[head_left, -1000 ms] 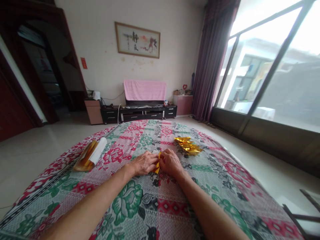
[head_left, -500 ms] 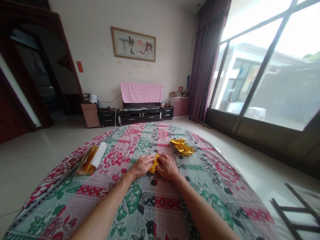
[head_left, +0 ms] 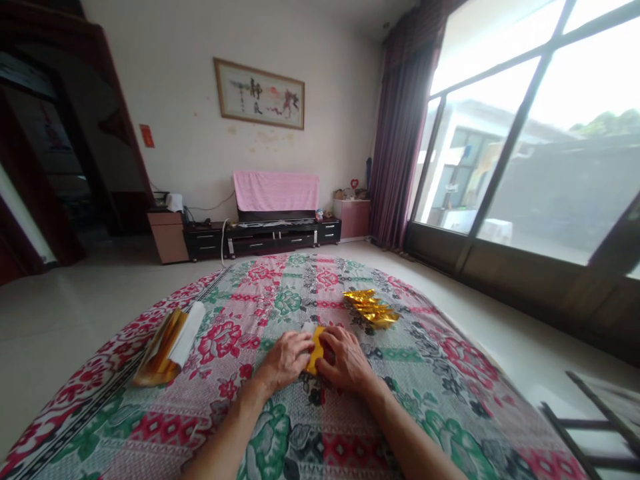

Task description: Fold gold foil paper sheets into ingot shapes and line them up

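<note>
A small piece of yellow-gold paper (head_left: 315, 353) lies on the patterned tablecloth between my two hands. My left hand (head_left: 289, 358) grips its left side with bent fingers. On its right side, my right hand (head_left: 345, 358) has thumb and fingers closed on the edge. Much of the paper is covered by the fingers. Beyond my right hand sits a row of shiny gold folded foil pieces (head_left: 373, 310). To the left lies an opened packet of gold paper sheets (head_left: 165, 343) with a white wrapper.
The round table carries a floral cloth (head_left: 280, 433) in red, green and grey. A dark-framed chair or rack (head_left: 590, 423) stands at the lower right. Against the far wall is a low black cabinet (head_left: 275, 241) below a pink cloth (head_left: 277, 191).
The view has tilted slightly up and turned right, so things sit lower in the picture. Both hands stay on the yellow-gold paper, with slightly shifted fingers.
</note>
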The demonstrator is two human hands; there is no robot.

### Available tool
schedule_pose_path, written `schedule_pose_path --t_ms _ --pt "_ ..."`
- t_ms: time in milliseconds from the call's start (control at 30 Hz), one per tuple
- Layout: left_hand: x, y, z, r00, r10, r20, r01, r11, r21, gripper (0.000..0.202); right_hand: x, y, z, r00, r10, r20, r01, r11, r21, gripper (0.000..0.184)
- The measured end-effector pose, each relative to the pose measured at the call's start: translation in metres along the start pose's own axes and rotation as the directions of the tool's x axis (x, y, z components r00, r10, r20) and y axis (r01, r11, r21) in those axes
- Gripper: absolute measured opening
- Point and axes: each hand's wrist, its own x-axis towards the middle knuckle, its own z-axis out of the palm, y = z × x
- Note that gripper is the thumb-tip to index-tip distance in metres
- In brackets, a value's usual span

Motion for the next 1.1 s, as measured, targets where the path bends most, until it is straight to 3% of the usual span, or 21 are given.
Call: schedule_pose_path --t_ms 300,633,733,867,1100 --pt "-0.001 0.006 -0.003 0.999 0.046 0.022 -0.047 0.996 0.071 0.035 0.001 0.001 -0.01 0.996 -0.008 0.088 0.004 0.999 0.04 0.042" --pt "0.0 0.009 -0.007 0.994 0.058 0.088 -0.066 0.993 0.096 0.038 0.004 0.015 -0.004 0.988 0.005 0.153 -0.012 0.999 0.049 0.064" --pt "0.0 0.009 -0.007 0.994 0.052 0.091 -0.061 0.994 0.091 0.037 0.005 0.015 -0.006 0.987 0.024 0.158 -0.035 0.997 0.066 0.056" --pt "0.0 0.009 -0.007 0.995 0.064 0.078 -0.07 0.994 0.084 0.036 0.006 0.008 -0.004 0.995 0.082 0.05 -0.083 0.996 0.018 0.024" --pt "0.0 0.007 -0.006 0.995 0.071 0.075 -0.077 0.994 0.082 0.037 0.009 0.007 0.006 0.989 0.145 -0.023 -0.146 0.988 -0.044 0.018"
